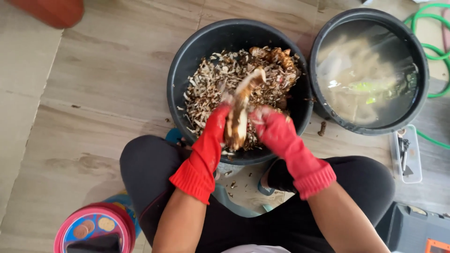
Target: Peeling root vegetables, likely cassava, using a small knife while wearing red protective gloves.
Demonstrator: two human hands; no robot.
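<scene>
Both my hands wear red rubber gloves and hold a long brown and cream root point(242, 110) over a black basin point(187, 61). My left hand point(216, 122) grips the root's near left side. My right hand point(271, 125) closes on its right side; whether it holds a blade is hidden. The basin is filled with brown and white peelings point(211, 84) and a few unpeeled roots point(276, 57) at its far side.
A second black basin point(424, 100) of cloudy water with pale roots stands to the right. A green hose point(438, 49) curls behind it. A clear plastic box point(407, 154), a pink round tin point(96, 229) and a dark case point(412, 229) lie on the wood-look floor.
</scene>
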